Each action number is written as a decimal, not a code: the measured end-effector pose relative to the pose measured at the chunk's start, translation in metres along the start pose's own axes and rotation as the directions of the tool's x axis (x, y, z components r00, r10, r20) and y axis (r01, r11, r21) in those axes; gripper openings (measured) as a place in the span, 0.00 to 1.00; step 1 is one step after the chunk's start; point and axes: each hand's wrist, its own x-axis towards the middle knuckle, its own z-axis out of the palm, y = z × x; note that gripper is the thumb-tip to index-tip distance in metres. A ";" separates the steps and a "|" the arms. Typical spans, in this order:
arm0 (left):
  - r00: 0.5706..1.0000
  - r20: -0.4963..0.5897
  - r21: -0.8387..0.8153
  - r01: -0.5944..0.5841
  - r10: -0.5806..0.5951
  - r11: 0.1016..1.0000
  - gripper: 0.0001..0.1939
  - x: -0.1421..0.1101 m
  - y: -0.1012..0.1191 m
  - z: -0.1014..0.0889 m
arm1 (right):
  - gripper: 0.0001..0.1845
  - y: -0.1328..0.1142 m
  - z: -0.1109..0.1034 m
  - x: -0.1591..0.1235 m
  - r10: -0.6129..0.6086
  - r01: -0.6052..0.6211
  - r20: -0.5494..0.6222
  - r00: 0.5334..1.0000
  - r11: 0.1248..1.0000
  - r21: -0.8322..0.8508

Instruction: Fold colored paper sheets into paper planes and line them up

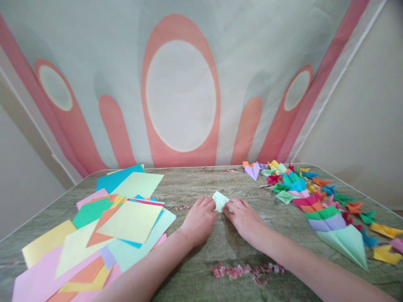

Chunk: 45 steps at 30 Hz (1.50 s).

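A small pale green piece of folded paper (221, 200) is held between my two hands, near the middle of the table. My left hand (201, 217) grips its left edge with curled fingers. From the other side, the fingers of my right hand (241, 214) pinch its lower right part. The fingertips cover both sides of the paper, so its full folded shape is hidden.
Loose sheets of coloured paper (132, 222) lie overlapping on the left of the wood-patterned table (195, 180). Many folded paper shapes (294, 184) are spread along the right, with nested paper planes (341, 239) nearer me. A printed cloth (181, 96) hangs behind.
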 end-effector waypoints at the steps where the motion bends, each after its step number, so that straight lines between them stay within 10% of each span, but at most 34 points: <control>1: 1.000 -0.008 -0.016 -0.006 0.006 1.000 0.10 -0.001 -0.003 0.000 | 0.10 0.001 0.002 -0.001 -0.004 0.004 0.007 1.000 1.000 -0.003; 14: 0.995 0.002 0.093 0.096 -0.097 0.991 0.17 -0.007 -0.024 0.003 | 0.12 0.008 0.002 -0.003 -0.042 0.041 0.020 0.999 0.999 0.008; 23: 0.987 -0.045 -0.149 0.143 -0.151 0.978 0.19 -0.005 -0.024 0.020 | 0.13 0.003 -0.001 -0.004 -0.055 0.055 -0.014 0.998 0.998 0.023; 34: 0.997 -0.075 -0.136 -0.034 0.024 0.990 0.12 -0.003 0.000 0.001 | 0.12 0.009 -0.007 -0.006 0.040 -0.038 -0.029 0.999 0.997 0.069; 45: 1.000 0.000 -0.020 0.029 -0.029 0.999 0.19 -0.003 0.000 0.001 | 0.16 0.018 -0.001 -0.005 -0.008 0.005 0.023 1.000 0.994 0.106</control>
